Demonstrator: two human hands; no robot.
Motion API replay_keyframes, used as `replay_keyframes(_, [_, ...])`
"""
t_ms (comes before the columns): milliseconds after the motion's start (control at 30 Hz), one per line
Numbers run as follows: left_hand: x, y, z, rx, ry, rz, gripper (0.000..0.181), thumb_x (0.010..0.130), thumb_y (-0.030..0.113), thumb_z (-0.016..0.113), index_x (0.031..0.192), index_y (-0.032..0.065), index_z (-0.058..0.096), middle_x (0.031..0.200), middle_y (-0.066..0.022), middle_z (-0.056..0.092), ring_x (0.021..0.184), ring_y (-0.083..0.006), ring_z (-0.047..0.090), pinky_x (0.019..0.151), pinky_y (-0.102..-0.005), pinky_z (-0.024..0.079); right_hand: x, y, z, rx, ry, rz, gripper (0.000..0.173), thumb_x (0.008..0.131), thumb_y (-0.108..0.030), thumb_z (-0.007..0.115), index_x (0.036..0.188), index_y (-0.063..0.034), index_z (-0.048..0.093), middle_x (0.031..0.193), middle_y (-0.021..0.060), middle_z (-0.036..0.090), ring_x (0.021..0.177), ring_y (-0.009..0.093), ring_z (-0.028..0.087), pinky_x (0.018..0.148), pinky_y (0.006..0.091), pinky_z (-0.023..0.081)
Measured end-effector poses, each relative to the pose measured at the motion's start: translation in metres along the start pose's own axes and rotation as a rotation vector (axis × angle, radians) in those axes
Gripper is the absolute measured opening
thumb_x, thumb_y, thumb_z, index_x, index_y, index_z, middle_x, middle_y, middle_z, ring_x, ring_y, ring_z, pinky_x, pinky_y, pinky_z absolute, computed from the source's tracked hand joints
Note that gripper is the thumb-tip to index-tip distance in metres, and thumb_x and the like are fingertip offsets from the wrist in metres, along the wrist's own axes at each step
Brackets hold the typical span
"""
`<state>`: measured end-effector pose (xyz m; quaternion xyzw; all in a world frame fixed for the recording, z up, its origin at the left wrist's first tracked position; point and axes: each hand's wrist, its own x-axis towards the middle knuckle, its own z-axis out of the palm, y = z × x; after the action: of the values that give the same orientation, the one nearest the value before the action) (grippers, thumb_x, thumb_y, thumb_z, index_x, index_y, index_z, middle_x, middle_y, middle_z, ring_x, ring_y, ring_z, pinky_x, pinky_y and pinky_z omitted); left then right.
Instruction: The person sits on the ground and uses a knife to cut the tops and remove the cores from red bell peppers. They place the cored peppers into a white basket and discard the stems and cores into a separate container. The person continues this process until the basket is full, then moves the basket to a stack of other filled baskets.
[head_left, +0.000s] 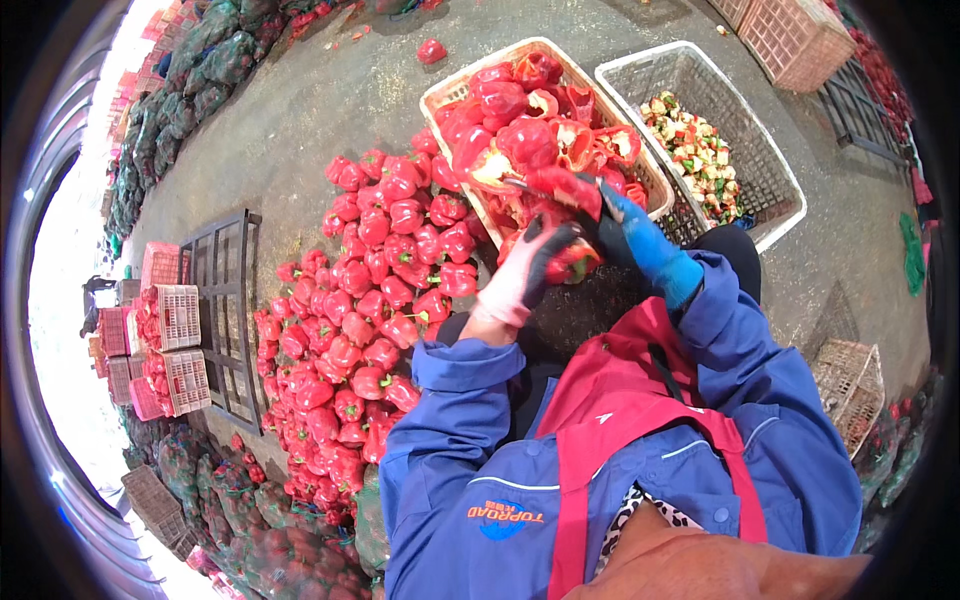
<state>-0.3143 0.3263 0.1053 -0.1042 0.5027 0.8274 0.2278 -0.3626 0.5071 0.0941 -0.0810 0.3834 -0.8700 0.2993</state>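
Observation:
My left hand (525, 270), in a pink and black glove, grips a red bell pepper (574, 262) with a green stem end, low over the near edge of a pale plastic crate (480, 206). My right hand (645, 236), in a blue and black glove, has its fingers on a blurred red pepper piece (566, 189) just above. A thin dark tip, perhaps a blade, shows at that piece's left end; what it belongs to is hidden. Cut-open red peppers (525, 142) fill the crate, their pale insides showing. On the floor to my left spreads a heap of whole red bell peppers (360, 315).
A white crate (757, 135) at the right holds pepper cores (697, 161). Black metal racks (225, 322) stand left, by stacked crates (180, 382) of peppers. Full net sacks (202, 75) line the floor. One loose pepper (431, 51) lies beyond the crate. Another crate (851, 386) sits right.

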Motion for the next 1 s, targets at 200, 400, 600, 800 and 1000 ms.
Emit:
replay_keyframes(200, [-0.004,0.039,0.022,1.180,0.203,0.326,0.094,0.066,0.028,0.081,0.141,-0.0025,0.032,0.134,-0.0263,0.045,0.124,-0.0399,0.047,0.104,-0.0390,0.040,0.022,-0.041,0.008,-0.446,0.369,0.207,0.029,0.100,-0.037,0.043,0.106,-0.0113,0.057,0.067,-0.0012,0.055,0.044,0.009,0.046,0.039,0.0238,0.038])
replay_keyframes(400, [0.019,0.015,-0.012,0.718,0.149,0.446,0.088,0.070,0.015,0.082,0.143,0.0001,0.035,0.142,-0.0159,0.044,0.135,-0.0236,0.037,0.113,-0.0333,0.028,0.048,-0.064,-0.027,-0.218,0.359,0.219,0.036,0.098,-0.039,0.048,0.117,-0.0099,0.056,0.073,0.0020,0.058,0.047,0.011,0.049,0.042,0.0250,0.041])
replay_keyframes(600, [0.039,0.010,-0.022,0.564,0.222,0.209,0.074,0.077,0.015,0.078,0.138,-0.0009,0.040,0.127,-0.0145,0.054,0.120,-0.0210,0.051,0.099,-0.0305,0.043,0.057,-0.047,0.006,-0.702,0.425,0.192,0.043,0.094,-0.041,0.057,0.122,-0.0088,0.057,0.081,0.0059,0.062,0.051,0.013,0.056,0.040,0.0269,0.042])
replay_keyframes(800, [0.020,0.038,-0.038,-0.588,0.039,0.011,0.032,0.085,0.016,0.067,0.114,0.0060,0.058,0.100,-0.0107,0.067,0.091,-0.0251,0.067,0.080,-0.0388,0.058,0.048,-0.019,-0.012,-0.443,0.536,0.051,0.039,0.095,-0.036,0.055,0.123,-0.0083,0.055,0.081,0.0058,0.062,0.050,0.012,0.055,0.041,0.0261,0.042])
replay_keyframes(1000, [0.020,0.044,-0.034,-0.676,0.009,0.220,0.046,0.087,0.046,0.061,0.122,0.0162,0.057,0.114,-0.0056,0.065,0.102,-0.0272,0.064,0.083,-0.0508,0.054,-0.033,-0.017,0.053,-0.365,0.309,0.174,0.039,0.099,-0.034,0.051,0.128,-0.0086,0.054,0.075,0.0018,0.058,0.058,0.009,0.055,0.049,0.0244,0.044])
